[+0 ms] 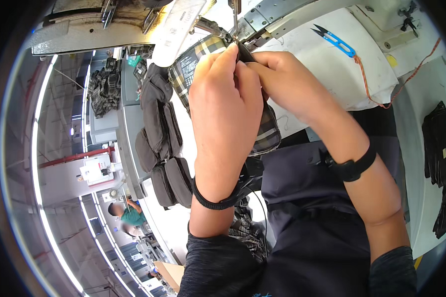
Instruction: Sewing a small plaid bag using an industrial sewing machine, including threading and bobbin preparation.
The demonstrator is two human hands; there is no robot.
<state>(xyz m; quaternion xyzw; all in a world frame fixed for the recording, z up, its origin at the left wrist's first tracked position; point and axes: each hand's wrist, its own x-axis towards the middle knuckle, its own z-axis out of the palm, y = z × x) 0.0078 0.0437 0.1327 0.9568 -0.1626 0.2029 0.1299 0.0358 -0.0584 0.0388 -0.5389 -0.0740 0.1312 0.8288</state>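
A plaid fabric pouch [269,129] in black, tan and white, with a white-printed label patch [188,67] on it, lies under my hands at the sewing machine. Its far edge reaches the presser foot and needle area [235,35]. My left hand [225,101] is closed, its fingertips pinching the pouch's dark edge close to the foot. Just to the right, my right hand [287,81] is closed too, thumb and fingers on the same edge. Both hands hide the middle of the pouch and exactly what the fingertips grip.
Blue thread snips [336,41] on an orange cord lie on the white surface at right. Several dark padded pouches [158,128] are piled at left. Dark fabric pieces [441,143] hang or lie at far right. A person in green [132,215] is in the background.
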